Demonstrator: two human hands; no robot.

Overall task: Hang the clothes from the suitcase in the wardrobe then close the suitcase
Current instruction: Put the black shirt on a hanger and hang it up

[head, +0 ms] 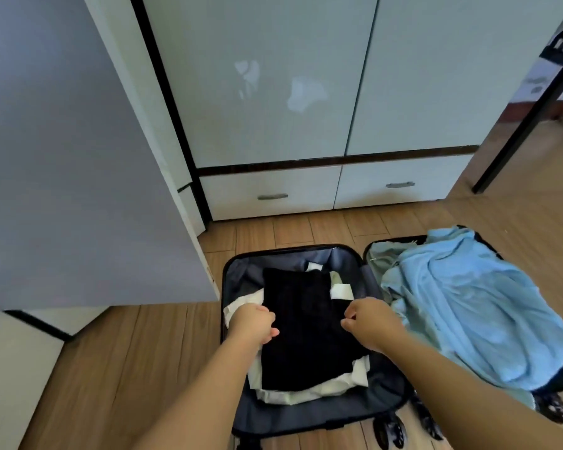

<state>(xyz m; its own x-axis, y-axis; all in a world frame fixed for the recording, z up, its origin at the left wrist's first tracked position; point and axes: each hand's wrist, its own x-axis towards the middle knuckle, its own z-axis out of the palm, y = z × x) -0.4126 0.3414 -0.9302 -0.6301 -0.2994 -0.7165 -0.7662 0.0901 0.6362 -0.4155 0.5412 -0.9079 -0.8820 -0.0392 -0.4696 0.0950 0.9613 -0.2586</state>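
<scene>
A dark suitcase (384,404) lies open on the wooden floor. In its left half a folded black garment (301,332) rests on white clothes (293,393). My left hand (252,323) grips the black garment's left edge, fingers curled. On the garment's right edge, my right hand (369,318) pinches the cloth. A crumpled light blue garment (468,306) fills the suitcase's right half. The white wardrobe (306,92) stands just behind the suitcase, and one wardrobe door (62,157) hangs open at the left.
Two drawers (273,196) with grey handles run along the wardrobe's base. The open door's lower corner hangs close to the suitcase's left rim. A black table leg (520,125) stands at the right. Suitcase wheels (390,430) stick out near my right arm.
</scene>
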